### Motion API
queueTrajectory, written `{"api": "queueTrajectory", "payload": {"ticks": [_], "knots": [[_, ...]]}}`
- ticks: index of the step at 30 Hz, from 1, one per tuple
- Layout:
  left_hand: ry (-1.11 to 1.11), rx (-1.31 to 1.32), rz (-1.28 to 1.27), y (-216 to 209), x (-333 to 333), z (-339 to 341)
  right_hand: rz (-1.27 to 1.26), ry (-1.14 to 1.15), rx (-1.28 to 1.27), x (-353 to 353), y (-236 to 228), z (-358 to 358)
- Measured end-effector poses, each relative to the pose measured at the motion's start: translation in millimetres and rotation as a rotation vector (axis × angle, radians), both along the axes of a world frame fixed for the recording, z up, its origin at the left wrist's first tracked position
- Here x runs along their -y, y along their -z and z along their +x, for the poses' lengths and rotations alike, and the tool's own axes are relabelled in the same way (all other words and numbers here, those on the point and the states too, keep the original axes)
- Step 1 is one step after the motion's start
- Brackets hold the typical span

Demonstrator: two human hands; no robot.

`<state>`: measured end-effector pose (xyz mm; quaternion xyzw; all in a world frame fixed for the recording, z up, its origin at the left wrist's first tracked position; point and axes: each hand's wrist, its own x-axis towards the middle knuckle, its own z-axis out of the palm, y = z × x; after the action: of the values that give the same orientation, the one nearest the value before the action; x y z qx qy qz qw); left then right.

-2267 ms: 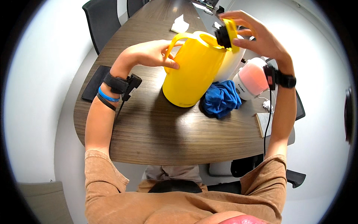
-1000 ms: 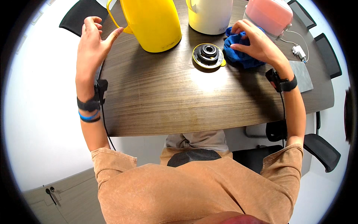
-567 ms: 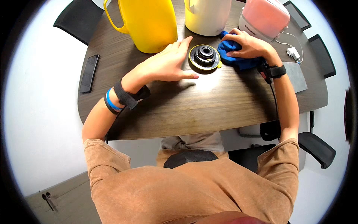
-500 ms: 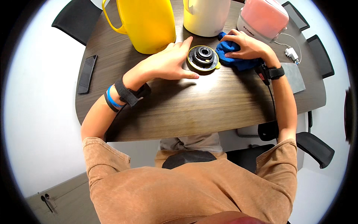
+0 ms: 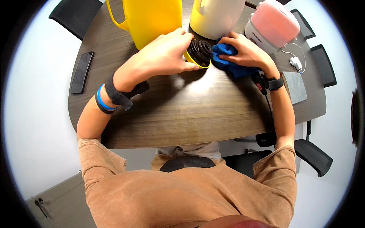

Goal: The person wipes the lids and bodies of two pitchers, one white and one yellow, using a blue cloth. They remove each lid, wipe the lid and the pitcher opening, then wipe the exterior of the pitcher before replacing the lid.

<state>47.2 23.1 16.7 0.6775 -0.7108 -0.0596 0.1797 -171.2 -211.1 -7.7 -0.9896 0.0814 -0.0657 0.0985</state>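
My left hand (image 5: 165,53) grips a round lid (image 5: 200,53) by its yellow rim. The lid is tilted, its black ringed plug turned toward the right. Bunched in my right hand (image 5: 245,51) is a blue cloth (image 5: 228,60), held close beside the lid's plug. Part of the cloth drapes down to the table. Just beyond my left hand stands a large yellow jug (image 5: 154,21) with a side handle. A white and yellow jug (image 5: 216,19) is behind the lid and the cloth. Both jugs' tops run out of view.
A pink and white appliance (image 5: 272,26) stands at the far right, with a white plug and cable (image 5: 295,62) beside it. A grey flat pad (image 5: 294,87) lies near the right table edge. At the left lies a black phone (image 5: 82,72). Chairs surround the wooden table (image 5: 182,117).
My left hand has closed on the lid and tilted it up off its flat position. The cloth in my right hand has come nearer to the lid. The whole view has shifted slightly.
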Motion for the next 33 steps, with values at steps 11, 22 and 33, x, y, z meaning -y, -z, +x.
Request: {"api": "queueTrajectory", "payload": {"ticks": [11,22,33], "knots": [[0.028,-0.003,-0.309,10,0,-5,-0.095,-0.024,0.077,-13,3,14],[0.113,-0.229,-0.295,20,9,-17,-0.128,-0.042,0.117,-14,17,11],[-0.003,-0.19,-0.207,20,11,-7,0.056,-0.147,0.013,-14,-3,2]]}}
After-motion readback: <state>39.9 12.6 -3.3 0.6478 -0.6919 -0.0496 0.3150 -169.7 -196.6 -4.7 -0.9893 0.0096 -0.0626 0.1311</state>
